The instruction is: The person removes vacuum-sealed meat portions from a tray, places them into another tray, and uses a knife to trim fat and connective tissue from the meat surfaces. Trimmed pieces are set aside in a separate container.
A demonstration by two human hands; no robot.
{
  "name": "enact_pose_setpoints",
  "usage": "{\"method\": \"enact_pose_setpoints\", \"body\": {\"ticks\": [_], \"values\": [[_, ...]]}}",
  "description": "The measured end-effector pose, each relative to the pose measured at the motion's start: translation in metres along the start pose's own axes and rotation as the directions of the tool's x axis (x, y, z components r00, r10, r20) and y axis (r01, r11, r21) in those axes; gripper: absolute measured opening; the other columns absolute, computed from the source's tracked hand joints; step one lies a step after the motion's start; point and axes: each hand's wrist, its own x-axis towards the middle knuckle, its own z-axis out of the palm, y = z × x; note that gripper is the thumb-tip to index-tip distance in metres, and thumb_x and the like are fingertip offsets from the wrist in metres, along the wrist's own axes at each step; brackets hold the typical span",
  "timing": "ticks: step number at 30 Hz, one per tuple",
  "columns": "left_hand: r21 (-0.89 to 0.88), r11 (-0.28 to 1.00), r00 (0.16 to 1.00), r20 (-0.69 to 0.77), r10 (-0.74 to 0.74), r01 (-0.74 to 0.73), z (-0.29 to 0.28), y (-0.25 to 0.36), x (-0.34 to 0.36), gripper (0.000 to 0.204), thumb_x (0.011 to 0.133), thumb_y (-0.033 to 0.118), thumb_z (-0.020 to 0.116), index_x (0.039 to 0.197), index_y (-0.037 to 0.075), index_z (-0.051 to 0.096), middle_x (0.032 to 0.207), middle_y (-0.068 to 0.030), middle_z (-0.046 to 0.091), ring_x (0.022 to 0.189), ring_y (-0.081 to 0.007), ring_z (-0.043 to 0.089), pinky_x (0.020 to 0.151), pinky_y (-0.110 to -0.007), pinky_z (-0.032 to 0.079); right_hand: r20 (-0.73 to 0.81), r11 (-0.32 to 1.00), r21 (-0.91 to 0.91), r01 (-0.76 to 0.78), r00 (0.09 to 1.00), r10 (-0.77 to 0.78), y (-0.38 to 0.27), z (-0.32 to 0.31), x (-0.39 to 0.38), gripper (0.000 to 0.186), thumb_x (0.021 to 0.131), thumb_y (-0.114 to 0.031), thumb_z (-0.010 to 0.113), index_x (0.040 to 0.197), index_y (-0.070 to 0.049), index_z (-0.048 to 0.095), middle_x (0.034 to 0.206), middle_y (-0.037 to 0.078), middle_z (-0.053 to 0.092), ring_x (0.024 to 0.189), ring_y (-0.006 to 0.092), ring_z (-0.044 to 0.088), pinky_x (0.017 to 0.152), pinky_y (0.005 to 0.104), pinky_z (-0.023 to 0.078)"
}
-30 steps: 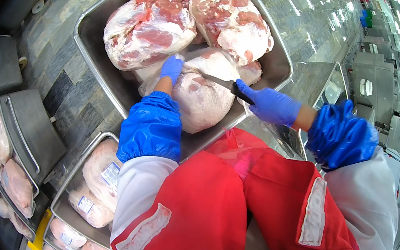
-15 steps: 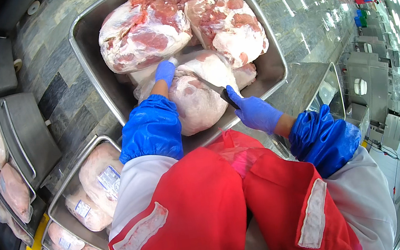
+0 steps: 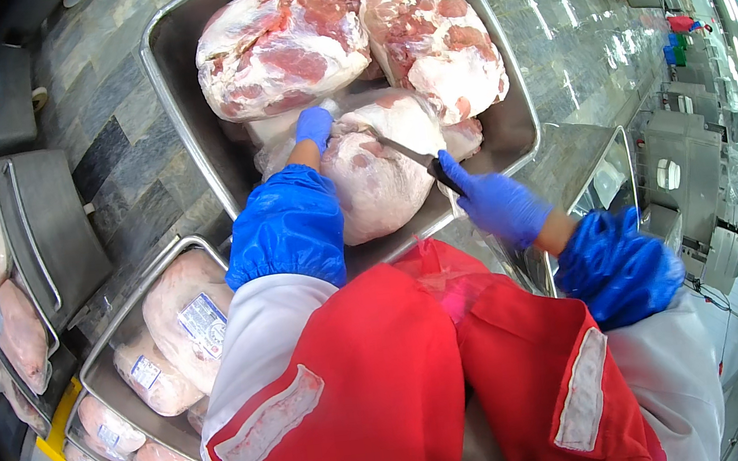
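Note:
In a steel tub (image 3: 521, 95), a large pale piece of meat (image 3: 382, 191), partly in clear wrap, lies at the near side, below two red-and-white pieces (image 3: 280, 45) (image 3: 438, 63). My gloved left hand (image 3: 315, 130) is closed at its upper left, on what looks like the clear wrap. My gloved right hand (image 3: 498, 202) grips a knife by its black handle (image 3: 445, 175); the blade (image 3: 404, 152) rests along the top of the pale piece, its tip near a fold there.
More steel tubs with bagged, labelled meat stand at the lower left (image 3: 184, 324) and far left (image 3: 6, 299), near a yellow edge (image 3: 61, 420). A steel bin (image 3: 609, 176) is right of the main tub, on a tiled floor (image 3: 110, 151). Steel equipment (image 3: 679, 159) lines the right.
The view has shifted slightly. Both hands, the knife and the meat stay in nearly the same places relative to the tub.

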Motion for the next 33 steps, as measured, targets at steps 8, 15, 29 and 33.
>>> {"method": "enact_pose_setpoints", "body": {"ticks": [8, 15, 29, 33], "values": [[-0.185, 0.981, 0.987, -0.136, -0.083, 0.057, -0.002, -0.002, -0.009, 0.033, 0.073, 0.024, 0.045, 0.081, -0.003, 0.063, 0.084, -0.0253, 0.058, 0.083, -0.0383, 0.056, 0.072, -0.045, 0.043, 0.411, 0.981, -0.016, -0.194, 0.893, 0.184, -0.052, -0.084, 0.053, 0.059, 0.079, -0.012, 0.048, 0.130, 0.000, 0.020, 0.070, 0.021, 0.056, 0.060, 0.0335, 0.058, 0.055, 0.0419, 0.045], [-0.409, 0.895, 0.956, -0.143, -0.255, 0.178, -0.012, 0.019, -0.020, 0.034, 0.073, 0.025, 0.045, 0.080, -0.003, 0.063, 0.083, -0.0256, 0.058, 0.081, -0.0385, 0.057, 0.071, -0.046, 0.042, 0.033, 0.981, -0.148, 0.127, 0.992, -0.123, 0.004, 0.017, 0.031, 0.069, 0.079, -0.009, 0.046, 0.132, 0.003, 0.004, 0.063, 0.020, 0.054, 0.052, 0.0347, 0.053, 0.049, 0.0444, 0.040], [-0.527, 0.838, 0.952, -0.159, -0.261, 0.142, -0.003, 0.012, -0.022, 0.028, 0.075, 0.019, 0.044, 0.073, -0.003, 0.062, 0.076, -0.0237, 0.059, 0.070, -0.0344, 0.059, 0.063, -0.043, 0.044, -0.110, 0.999, -0.054, -0.004, 0.994, -0.002, -0.008, 0.029, 0.028, 0.065, 0.079, -0.008, 0.043, 0.134, -0.002, 0.008, 0.068, 0.022, 0.056, 0.057, 0.0353, 0.055, 0.054, 0.0434, 0.043], [-0.479, 0.867, 0.957, -0.161, -0.240, 0.136, 0.011, -0.008, -0.008, 0.028, 0.075, 0.017, 0.043, 0.071, -0.004, 0.061, 0.070, -0.0230, 0.059, 0.066, -0.0361, 0.058, 0.060, -0.043, 0.044, -0.009, 0.984, -0.162, 0.067, 0.998, -0.069, -0.013, -0.012, 0.031, 0.066, 0.080, -0.016, 0.050, 0.135, -0.009, 0.014, 0.075, 0.025, 0.056, 0.067, 0.0399, 0.055, 0.059, 0.0469, 0.043]]}}
